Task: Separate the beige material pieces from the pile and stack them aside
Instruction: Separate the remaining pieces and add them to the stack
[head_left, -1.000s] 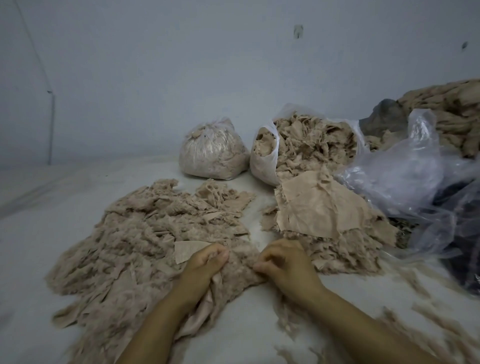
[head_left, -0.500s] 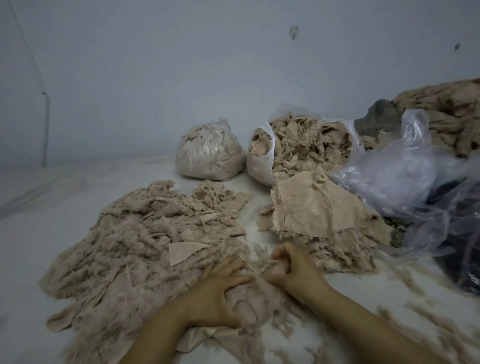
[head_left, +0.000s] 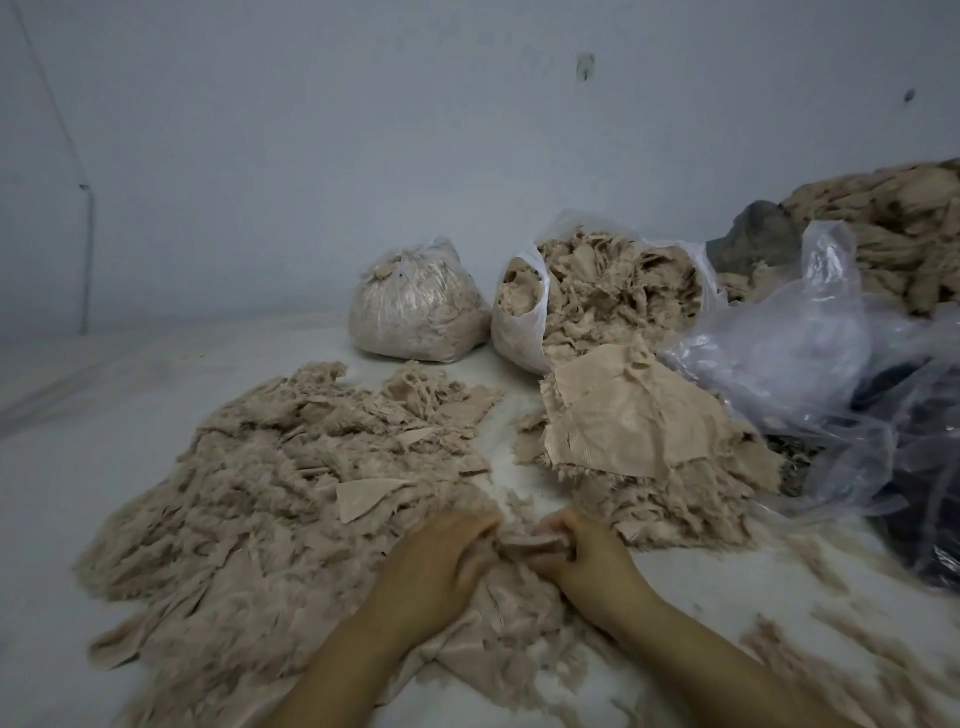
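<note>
A wide pile of frayed beige material scraps (head_left: 270, 499) spreads over the white surface on the left. To its right sits a smaller stack of flatter beige pieces (head_left: 628, 447), topped by a large sheet. My left hand (head_left: 436, 571) rests on the near edge of the pile, fingers bent down onto a bunched beige piece (head_left: 514, 603). My right hand (head_left: 582, 556) grips the same bunched piece from the right, fingers curled round a fold of it. Both hands nearly touch.
A tied clear bag of scraps (head_left: 415, 306) and an open white bag of scraps (head_left: 597, 291) stand at the back. Crumpled clear plastic (head_left: 810, 374) lies at the right, with a further beige heap (head_left: 893, 228) behind it. Loose fibres (head_left: 841, 639) litter the near right.
Both hands have drawn closer together at the pile's near edge. My left hand went from flat on the pile to bent over the bunched piece, which my right hand now grips.
</note>
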